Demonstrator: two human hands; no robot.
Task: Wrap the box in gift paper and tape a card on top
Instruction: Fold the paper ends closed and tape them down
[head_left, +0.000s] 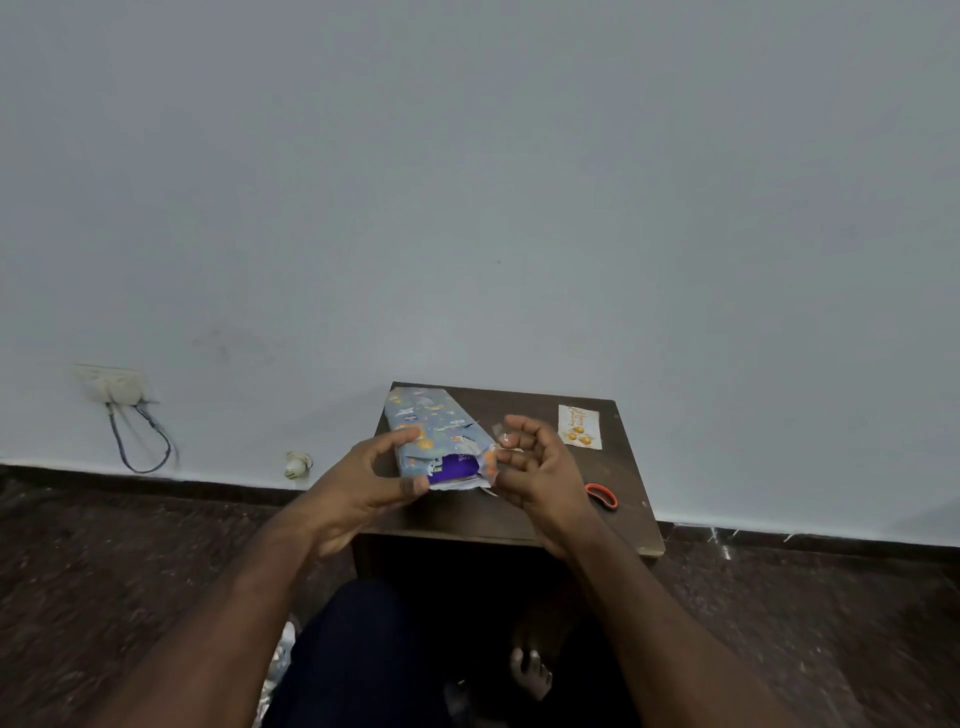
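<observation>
Box: the box (451, 464) lies on the small dark table (524, 519), long axis running away from the person, left of the table's middle; its purple near end shows through an open gap in the wrapping.
Gift paper: blue patterned gift paper (434, 421) covers the top and sides; at the near end the flaps stand loose, with a white underside edge sticking out toward the person.
Far edge: the wrapped far end reaches the table's back left corner, right by the wall (467, 182).
Card: a white card (580, 427) with gold print lies flat near the back right corner, well apart from the box.
Scissors: orange handles of the scissors (602, 495) show just beyond the right wrist, near the right edge; the blades are hidden.
Open room: bare tabletop lies in front of the box's near end and between box and card.
Left hand: the left hand (374, 480) cups the box's near left corner, forefinger curled along the top left edge, thumb under the open end, grasping the paper and box.
Right hand: the right hand (535, 467) is raised just right of the open end, palm turned inward, fingers loosely curled; a small clear piece of tape (500, 432) sits at the fingertips, and the exact grip cannot be told.
Surroundings: a wall socket (111, 385) with a looped cable (145, 441) is on the left above the dark floor (130, 545).
</observation>
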